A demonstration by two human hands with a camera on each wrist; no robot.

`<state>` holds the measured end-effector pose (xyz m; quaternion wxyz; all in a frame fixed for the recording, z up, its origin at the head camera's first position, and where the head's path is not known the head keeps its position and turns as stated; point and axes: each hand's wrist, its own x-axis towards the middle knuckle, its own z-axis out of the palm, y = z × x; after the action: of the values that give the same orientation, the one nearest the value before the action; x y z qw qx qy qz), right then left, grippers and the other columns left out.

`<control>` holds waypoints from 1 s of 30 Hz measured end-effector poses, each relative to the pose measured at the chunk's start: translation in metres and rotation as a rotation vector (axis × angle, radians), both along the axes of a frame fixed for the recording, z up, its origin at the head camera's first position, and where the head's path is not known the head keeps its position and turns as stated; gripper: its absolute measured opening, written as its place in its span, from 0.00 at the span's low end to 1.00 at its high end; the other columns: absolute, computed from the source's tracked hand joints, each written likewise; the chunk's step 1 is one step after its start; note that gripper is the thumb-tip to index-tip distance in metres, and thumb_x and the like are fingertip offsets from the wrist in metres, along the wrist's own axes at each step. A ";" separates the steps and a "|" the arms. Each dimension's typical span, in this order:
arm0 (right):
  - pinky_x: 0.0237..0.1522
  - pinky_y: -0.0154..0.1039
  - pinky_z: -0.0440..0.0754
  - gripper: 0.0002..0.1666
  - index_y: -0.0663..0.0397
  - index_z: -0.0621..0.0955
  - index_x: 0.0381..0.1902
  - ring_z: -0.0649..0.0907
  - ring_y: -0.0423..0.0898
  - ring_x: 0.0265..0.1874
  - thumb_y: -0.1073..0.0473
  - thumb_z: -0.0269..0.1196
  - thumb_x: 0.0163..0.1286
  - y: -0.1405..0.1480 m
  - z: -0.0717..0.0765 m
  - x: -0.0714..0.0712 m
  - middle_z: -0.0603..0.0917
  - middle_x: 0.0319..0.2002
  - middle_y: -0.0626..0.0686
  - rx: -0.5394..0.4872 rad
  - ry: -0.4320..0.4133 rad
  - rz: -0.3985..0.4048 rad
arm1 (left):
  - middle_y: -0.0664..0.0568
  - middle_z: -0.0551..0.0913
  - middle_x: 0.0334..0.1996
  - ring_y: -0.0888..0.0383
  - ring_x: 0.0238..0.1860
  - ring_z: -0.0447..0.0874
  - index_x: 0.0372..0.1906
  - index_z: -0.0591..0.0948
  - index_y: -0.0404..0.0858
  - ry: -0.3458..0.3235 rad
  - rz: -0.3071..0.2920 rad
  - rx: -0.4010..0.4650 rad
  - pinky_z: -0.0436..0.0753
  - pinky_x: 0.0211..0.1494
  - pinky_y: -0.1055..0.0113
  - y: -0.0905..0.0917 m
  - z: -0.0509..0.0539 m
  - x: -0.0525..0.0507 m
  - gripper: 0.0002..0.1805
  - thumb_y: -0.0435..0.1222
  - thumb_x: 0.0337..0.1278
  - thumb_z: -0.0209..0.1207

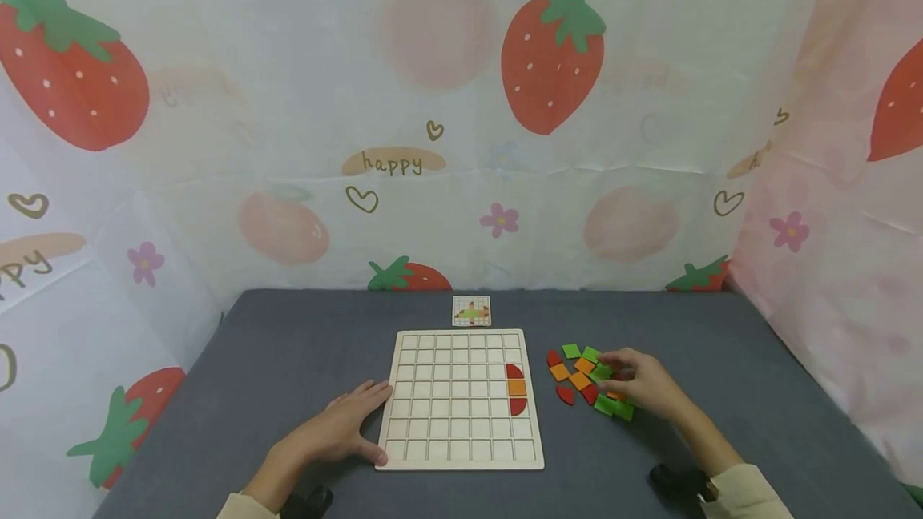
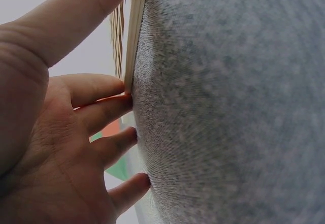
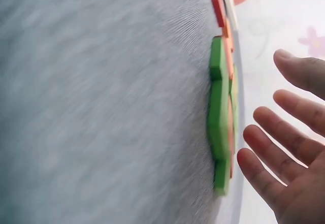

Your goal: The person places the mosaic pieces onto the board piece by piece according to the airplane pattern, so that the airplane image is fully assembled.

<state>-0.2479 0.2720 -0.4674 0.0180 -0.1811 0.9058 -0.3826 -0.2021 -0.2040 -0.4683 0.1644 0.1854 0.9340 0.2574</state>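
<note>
A wooden grid board (image 1: 461, 468) lies on the table. My left hand (image 1: 339, 427) rests at its left edge, thumb at the near corner and extended fingertips at the side; the left wrist view shows these fingers (image 2: 101, 113) beside the rim. Near the board's right side, an orange square (image 1: 516, 387) sits between two red curved pieces, one behind it (image 1: 514, 371) and one in front (image 1: 517, 406). Over a loose group of pieces hovers my right hand (image 1: 644, 383), partly covering them. In the right wrist view its fingers (image 3: 284, 137) are spread, apart from the green pieces (image 3: 218, 117), and hold nothing.
Loose pieces include a green square (image 1: 571, 351), an orange square (image 1: 559, 372) and a red curved piece (image 1: 566, 396). Behind the board lies a small card (image 1: 471, 311) with a coloured grid picture. A strawberry-print cloth (image 1: 461, 207) hangs around the grey table (image 1: 310, 343).
</note>
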 end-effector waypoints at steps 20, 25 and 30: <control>0.38 0.38 0.84 0.16 0.64 0.84 0.46 0.85 0.48 0.39 0.61 0.68 0.61 0.007 0.000 0.005 0.87 0.40 0.56 0.111 -0.064 0.003 | 0.36 0.61 0.73 0.33 0.75 0.52 0.72 0.62 0.29 -0.002 -0.007 0.001 0.54 0.70 0.31 -0.001 0.000 0.000 0.58 0.50 0.33 0.75; 0.36 0.38 0.83 0.12 0.61 0.86 0.41 0.84 0.46 0.36 0.63 0.69 0.59 0.007 0.001 0.006 0.87 0.38 0.53 0.163 -0.040 -0.010 | 0.36 0.61 0.73 0.33 0.75 0.52 0.72 0.62 0.30 -0.005 -0.002 0.008 0.53 0.70 0.31 0.000 0.000 0.000 0.58 0.50 0.33 0.75; 0.34 0.35 0.79 0.08 0.58 0.87 0.38 0.81 0.41 0.33 0.66 0.69 0.58 0.004 0.001 0.006 0.86 0.35 0.50 0.229 -0.001 -0.009 | 0.36 0.62 0.73 0.34 0.75 0.51 0.72 0.63 0.30 -0.008 0.000 0.014 0.53 0.70 0.31 -0.001 0.000 0.000 0.57 0.50 0.33 0.75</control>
<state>-0.2419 0.2759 -0.4663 0.0372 -0.1735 0.9444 -0.2769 -0.2021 -0.2048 -0.4683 0.1667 0.1855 0.9315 0.2649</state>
